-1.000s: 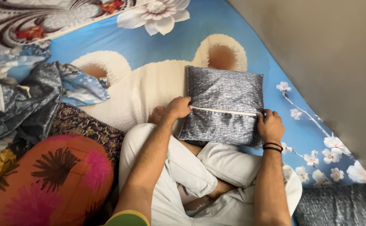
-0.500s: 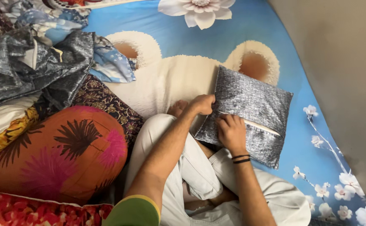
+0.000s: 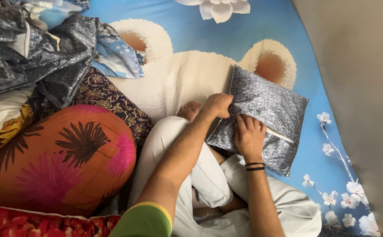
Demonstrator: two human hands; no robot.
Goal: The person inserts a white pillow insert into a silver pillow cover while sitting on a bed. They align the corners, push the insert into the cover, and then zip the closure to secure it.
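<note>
Your right hand (image 3: 249, 137) has slid left along the cushion (image 3: 266, 105), fingers flat and spread; your left hand (image 3: 217, 105) stays curled, gripping its woven grey edge.

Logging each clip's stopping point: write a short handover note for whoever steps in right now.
Left hand grips the upper left edge of the grey cushion. Right hand lies flat on its lower half, beside the pale zip line.
The cushion rests on the person's lap and the blue floral bedsheet.
Done: filling is inside the cover.
Left: whether the zip is fully closed cannot be seen.
An orange patterned cushion and a crumpled grey cover lie to the left.
</note>
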